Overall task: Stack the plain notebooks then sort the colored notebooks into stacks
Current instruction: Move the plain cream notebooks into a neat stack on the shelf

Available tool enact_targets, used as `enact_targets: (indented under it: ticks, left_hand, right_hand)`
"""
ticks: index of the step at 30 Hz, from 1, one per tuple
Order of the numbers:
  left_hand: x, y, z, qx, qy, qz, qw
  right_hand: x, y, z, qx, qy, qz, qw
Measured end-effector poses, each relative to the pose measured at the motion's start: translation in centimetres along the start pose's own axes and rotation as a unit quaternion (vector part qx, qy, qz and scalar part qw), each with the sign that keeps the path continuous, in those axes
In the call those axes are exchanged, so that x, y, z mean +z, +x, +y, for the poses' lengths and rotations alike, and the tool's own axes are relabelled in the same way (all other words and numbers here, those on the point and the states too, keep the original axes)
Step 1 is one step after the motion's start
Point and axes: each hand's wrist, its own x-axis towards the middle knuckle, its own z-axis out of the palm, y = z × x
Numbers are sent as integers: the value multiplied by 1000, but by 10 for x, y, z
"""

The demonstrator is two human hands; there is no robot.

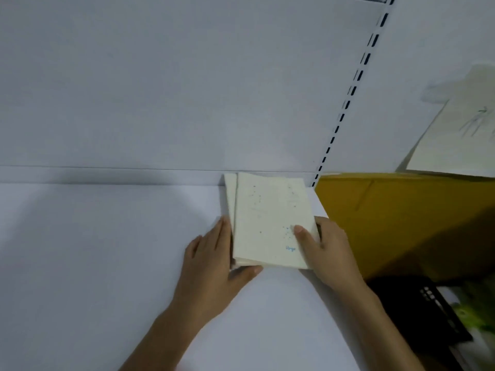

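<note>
A small stack (267, 220) of cream notebooks lies on a white shelf (93, 263), right of centre, its far end touching the white wall (160, 89) behind. The top notebook (270, 210) sits slightly to the right of those below, so a strip of a lower cover shows along the left side. Its cover bears faint blue dots and a small blue word near the lower right corner, too blurred to read.

Your left hand (211, 266) lies flat on the shelf, with straight fingers pressed against the stack's left edge and the thumb reaching along its near edge. Your right hand (329, 253) holds the stack's right side: the thumb rests on the top cover beside the blue dots, and the fingers curl round the right edge.

Just right of the stack stands a yellow-brown box (401, 215). A slotted strip (348, 103) runs up the wall from the box's left corner. Above the box, a cream sheet (460, 137) with a faint green drawing tilts at the picture's right edge. Below the box lies a black object (417, 311) with small slots, and something green and blurred is beside it.
</note>
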Motion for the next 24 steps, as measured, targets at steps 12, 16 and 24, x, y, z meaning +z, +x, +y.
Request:
enact_targets:
  ticks: [12,16,24]
  left_hand:
    - [1,5,3,-22,18,10,1000]
    - [7,-2,5,4,18,46,999]
    - [4,2,3,24,22,57,998]
  right_hand:
    - [-26,7,0,-53,103,-219,969]
    - [-17,-1,12,-61,90,-157,982]
    - [-14,2,16,-105,66,-132,984]
